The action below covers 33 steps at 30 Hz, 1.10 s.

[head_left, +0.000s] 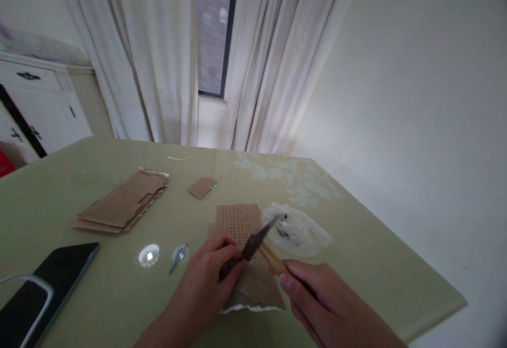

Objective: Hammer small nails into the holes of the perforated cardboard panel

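Observation:
My right hand (325, 300) is closed round the wooden handle of a small hammer (261, 240), whose dark metal head hangs tilted over a punched piece of cardboard (237, 220). My left hand (212, 274) rests on the near part of that cardboard with its fingers pinched on a thin dark tool (228, 270) that stands against the sheet; I cannot name the tool. The cardboard shows rows of small holes and a torn white near edge.
A stack of punched cardboard sheets (122, 203) lies at the left, a small cardboard scrap (202, 187) beyond. A clear plastic bag (299, 231) holds dark bits at the right. Loose nails (179, 255), a tablet (59, 274) and the table's right edge (396, 242) lie nearby.

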Each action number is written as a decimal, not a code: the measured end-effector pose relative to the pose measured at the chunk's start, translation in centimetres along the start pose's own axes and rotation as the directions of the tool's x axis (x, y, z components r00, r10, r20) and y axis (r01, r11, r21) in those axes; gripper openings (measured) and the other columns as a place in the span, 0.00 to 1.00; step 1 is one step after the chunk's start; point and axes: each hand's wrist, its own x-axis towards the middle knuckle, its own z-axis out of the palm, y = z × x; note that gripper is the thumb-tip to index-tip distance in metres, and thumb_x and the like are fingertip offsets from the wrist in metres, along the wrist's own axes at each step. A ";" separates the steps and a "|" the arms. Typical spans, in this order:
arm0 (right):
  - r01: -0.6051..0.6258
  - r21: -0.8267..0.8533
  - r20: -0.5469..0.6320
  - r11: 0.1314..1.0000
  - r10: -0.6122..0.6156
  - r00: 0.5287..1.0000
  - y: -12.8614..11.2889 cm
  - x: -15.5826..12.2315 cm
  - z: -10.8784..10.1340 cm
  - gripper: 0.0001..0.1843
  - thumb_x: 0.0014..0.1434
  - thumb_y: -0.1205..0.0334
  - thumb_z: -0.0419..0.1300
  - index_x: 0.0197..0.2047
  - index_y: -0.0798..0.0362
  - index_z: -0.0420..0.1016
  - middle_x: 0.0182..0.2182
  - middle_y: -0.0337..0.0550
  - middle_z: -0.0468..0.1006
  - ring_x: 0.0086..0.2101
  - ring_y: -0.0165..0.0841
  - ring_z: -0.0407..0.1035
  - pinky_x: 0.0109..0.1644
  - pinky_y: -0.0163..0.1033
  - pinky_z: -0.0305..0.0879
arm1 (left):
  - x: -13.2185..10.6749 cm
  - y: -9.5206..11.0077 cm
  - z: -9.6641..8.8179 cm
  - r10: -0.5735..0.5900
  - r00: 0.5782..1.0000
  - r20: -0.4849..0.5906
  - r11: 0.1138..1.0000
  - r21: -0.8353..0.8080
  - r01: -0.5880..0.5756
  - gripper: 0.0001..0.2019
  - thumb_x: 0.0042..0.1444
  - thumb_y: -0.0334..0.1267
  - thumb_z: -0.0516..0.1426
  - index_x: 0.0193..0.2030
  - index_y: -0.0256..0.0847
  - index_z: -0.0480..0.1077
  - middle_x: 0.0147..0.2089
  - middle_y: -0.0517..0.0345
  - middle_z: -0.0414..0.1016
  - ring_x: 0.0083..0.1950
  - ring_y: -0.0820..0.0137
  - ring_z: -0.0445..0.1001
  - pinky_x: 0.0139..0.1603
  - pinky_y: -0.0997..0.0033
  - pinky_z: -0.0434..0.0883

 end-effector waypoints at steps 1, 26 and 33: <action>0.006 -0.023 0.018 1.000 -0.005 1.000 0.1 0.1 0.1 0.26 0.76 0.42 0.54 0.29 0.47 0.72 0.23 0.39 0.73 0.28 0.37 0.67 0.31 0.39 0.60 | 0.0 0.0 0.0 -0.004 1.000 0.011 1.000 0.000 0.004 0.10 0.68 0.33 0.59 0.39 0.45 0.82 0.48 0.54 0.81 0.50 0.62 0.80 0.53 0.65 0.75; -0.025 0.021 0.002 0.999 0.025 1.000 1.3 0.6 0.8 0.23 0.75 0.41 0.56 0.34 0.47 0.77 0.24 0.40 0.77 0.25 0.36 0.72 0.30 0.38 0.65 | -0.6 -0.4 0.0 -0.064 0.998 -0.019 0.998 0.012 0.064 0.17 0.62 0.42 0.65 0.58 0.48 0.80 0.61 0.51 0.78 0.60 0.56 0.78 0.62 0.58 0.75; -0.029 0.690 -0.007 0.723 0.046 0.999 4.5 7.3 -0.1 0.29 0.69 0.37 0.63 0.57 0.55 0.80 0.20 0.28 0.66 0.12 0.23 0.55 0.13 0.30 0.57 | -0.2 -4.3 -6.0 -0.324 0.926 -0.194 0.818 0.435 0.377 0.13 0.70 0.46 0.53 0.41 0.46 0.77 0.43 0.54 0.83 0.41 0.58 0.80 0.43 0.61 0.69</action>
